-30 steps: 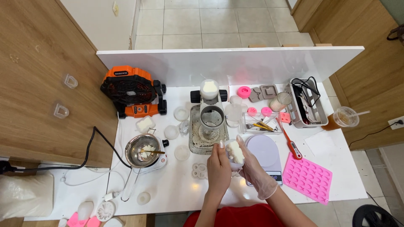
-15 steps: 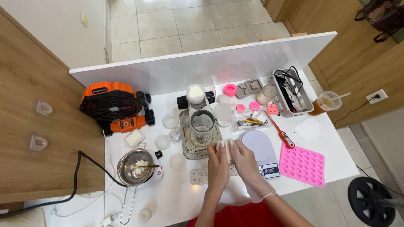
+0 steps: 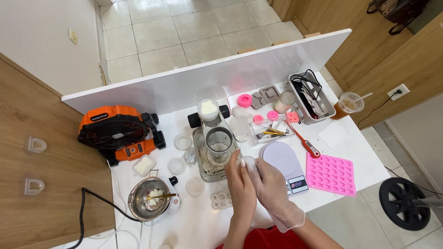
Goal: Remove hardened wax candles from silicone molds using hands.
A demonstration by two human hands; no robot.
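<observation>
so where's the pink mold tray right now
In the head view the pink mold tray lies flat near the table's right front edge, just right of the scale and below the red thermometer, to the right of the gloved right hand.

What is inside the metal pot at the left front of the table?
The metal pot holds pale white chunks and a gold-coloured utensil lying across them. The pot's bottom beneath the chunks is covered and cannot be seen.
</observation>
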